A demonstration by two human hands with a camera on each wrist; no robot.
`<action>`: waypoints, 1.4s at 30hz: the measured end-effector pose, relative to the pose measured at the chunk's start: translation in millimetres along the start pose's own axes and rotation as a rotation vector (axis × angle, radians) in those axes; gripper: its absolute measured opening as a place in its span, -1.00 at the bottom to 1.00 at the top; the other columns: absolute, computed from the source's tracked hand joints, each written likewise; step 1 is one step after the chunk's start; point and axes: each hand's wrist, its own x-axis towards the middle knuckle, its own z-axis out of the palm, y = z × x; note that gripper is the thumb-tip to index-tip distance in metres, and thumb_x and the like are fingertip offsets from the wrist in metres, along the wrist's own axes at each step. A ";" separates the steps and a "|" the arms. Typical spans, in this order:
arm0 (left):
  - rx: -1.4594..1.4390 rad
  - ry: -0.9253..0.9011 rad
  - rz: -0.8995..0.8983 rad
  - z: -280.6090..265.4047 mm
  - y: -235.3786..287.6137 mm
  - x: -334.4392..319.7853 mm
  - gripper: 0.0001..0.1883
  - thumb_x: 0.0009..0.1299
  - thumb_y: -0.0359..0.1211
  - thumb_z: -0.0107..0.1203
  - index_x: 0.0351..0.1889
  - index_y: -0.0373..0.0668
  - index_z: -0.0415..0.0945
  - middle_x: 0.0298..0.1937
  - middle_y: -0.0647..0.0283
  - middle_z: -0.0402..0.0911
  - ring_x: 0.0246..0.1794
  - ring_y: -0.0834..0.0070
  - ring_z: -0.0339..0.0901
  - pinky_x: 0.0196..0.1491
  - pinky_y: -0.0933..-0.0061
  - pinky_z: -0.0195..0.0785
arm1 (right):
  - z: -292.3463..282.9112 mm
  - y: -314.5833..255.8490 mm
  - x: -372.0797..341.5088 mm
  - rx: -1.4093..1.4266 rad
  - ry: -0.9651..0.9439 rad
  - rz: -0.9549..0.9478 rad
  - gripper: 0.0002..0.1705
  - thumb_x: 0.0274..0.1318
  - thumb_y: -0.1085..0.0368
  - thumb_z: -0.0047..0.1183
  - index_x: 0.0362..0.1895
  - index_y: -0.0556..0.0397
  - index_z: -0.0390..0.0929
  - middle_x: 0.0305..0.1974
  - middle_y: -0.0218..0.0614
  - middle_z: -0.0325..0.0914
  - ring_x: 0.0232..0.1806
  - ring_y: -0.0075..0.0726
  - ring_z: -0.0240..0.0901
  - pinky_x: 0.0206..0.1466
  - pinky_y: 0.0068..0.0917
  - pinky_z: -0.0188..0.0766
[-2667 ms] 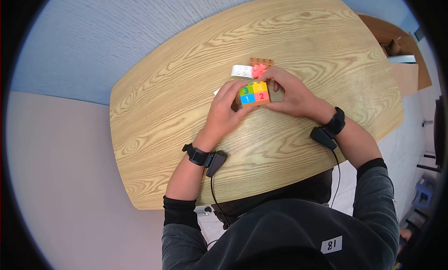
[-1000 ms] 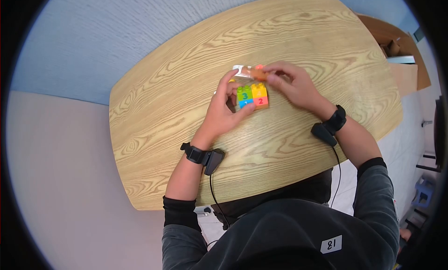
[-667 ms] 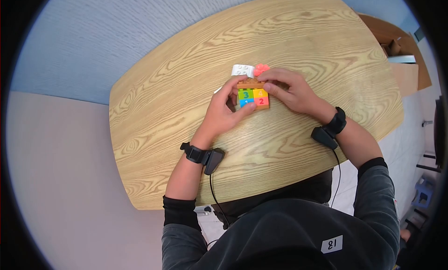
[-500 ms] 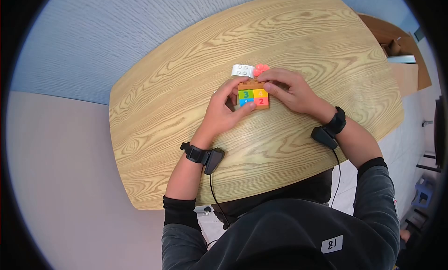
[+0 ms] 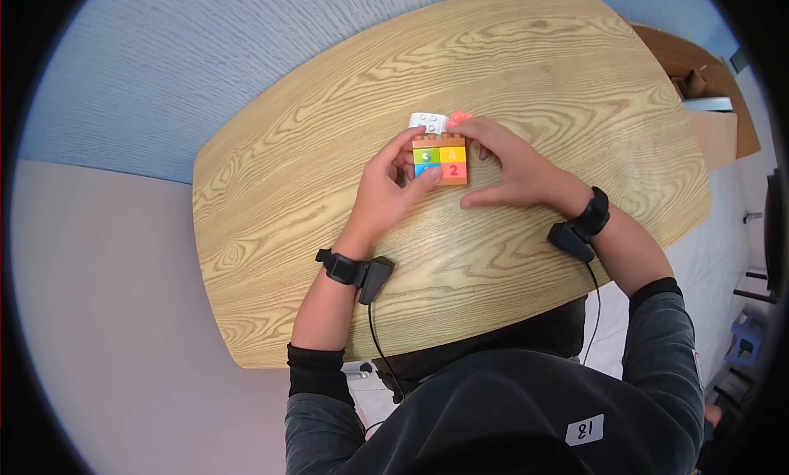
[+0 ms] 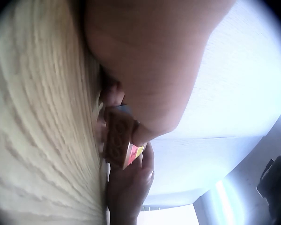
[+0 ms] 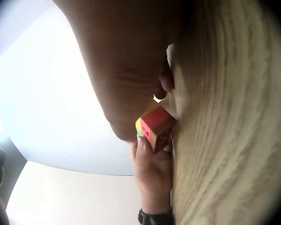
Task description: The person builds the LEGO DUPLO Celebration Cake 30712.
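Note:
My left hand (image 5: 385, 186) grips a small stack of toy building bricks (image 5: 454, 157) from its left side, the thumb across the blue brick's front. The stack shows green 3 and yellow 4 over blue and red 2, between a brown studded brick (image 5: 440, 141) on top and a brown base. In the left wrist view the brown base (image 6: 117, 137) shows its hollow underside. My right hand (image 5: 526, 169) is spread beside the stack, fingers at its upper right corner, thumb apart from it. Just behind stand a white four-stud brick (image 5: 428, 122) and a pink flower piece (image 5: 459, 117), partly covered by fingers.
The wooden table (image 5: 288, 228) curves round the work, with a blue wall (image 5: 205, 64) along its far side. A cardboard box (image 5: 712, 134) stands beyond the right edge. Cables hang from both wrist cameras.
My right hand brought the brown studded brick from behind onto the numbered bricks, then loosened its pinch, thumb swinging toward me. The stack has shifted slightly left and away in my left hand.

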 end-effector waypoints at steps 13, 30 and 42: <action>0.234 0.020 0.222 3.3 0.0 2.9 -0.10 0.11 -0.53 0.53 0.41 -0.14 0.28 0.30 0.18 0.45 0.32 0.33 0.45 0.35 0.22 0.38 | 2.7 8.9 -2.3 0.018 0.049 -0.025 -0.14 -0.08 0.31 0.45 0.36 -0.01 0.37 0.15 -0.25 0.48 0.04 -0.27 0.45 -0.02 -0.40 0.44; 0.234 0.091 0.239 3.2 -9.6 2.6 -0.19 0.08 -0.49 0.57 0.28 -0.13 0.32 0.18 0.17 0.54 0.18 0.34 0.55 0.22 0.26 0.46 | -0.5 3.9 0.1 -0.012 0.049 -0.038 -0.19 -0.08 0.32 0.40 0.33 -0.03 0.38 0.29 -0.23 0.36 0.16 -0.25 0.41 0.05 -0.40 0.46; 0.385 0.135 0.269 7.4 1.7 0.7 -0.21 0.04 -0.44 0.60 0.23 -0.13 0.38 0.15 0.21 0.54 0.17 0.35 0.55 0.20 0.27 0.45 | 0.9 10.4 -1.1 -0.001 0.057 -0.053 -0.17 -0.10 0.34 0.41 0.33 -0.02 0.36 0.23 -0.22 0.42 0.07 -0.25 0.44 0.01 -0.38 0.46</action>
